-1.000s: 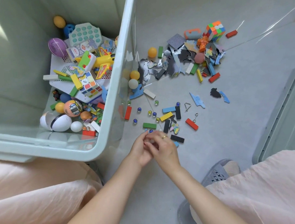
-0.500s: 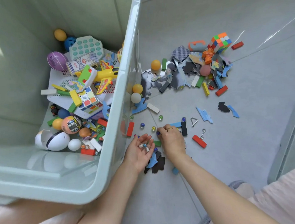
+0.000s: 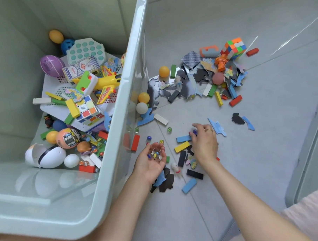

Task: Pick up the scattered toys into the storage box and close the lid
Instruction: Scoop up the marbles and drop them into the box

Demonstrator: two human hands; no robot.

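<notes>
Kneeling over the grey floor, the person keeps both hands low in the middle of the frame, just right of the storage box (image 3: 117, 111), whose pale green rim runs as a long diagonal from the top centre down to the lower left, its open mouth facing the camera and already heaped with toys. The left hand (image 3: 152, 161) lies palm up, fingers loosely cupped around a small cluster of glass marbles (image 3: 154, 154) resting in the palm. The right hand (image 3: 204, 142) is turned palm down, its fingertips pinching a dark blue marble (image 3: 195, 131) just above the floor, beside a blue block (image 3: 183, 138) whose long axis lies almost level, pointing left to right. Below that, a yellow block (image 3: 181, 147) slants up toward the right. Loose marbles sit between the hands and the box wall. Toward the upper right a bigger pile of scattered toys spreads out, with a colour cube (image 3: 235, 48) at its far edge.
</notes>
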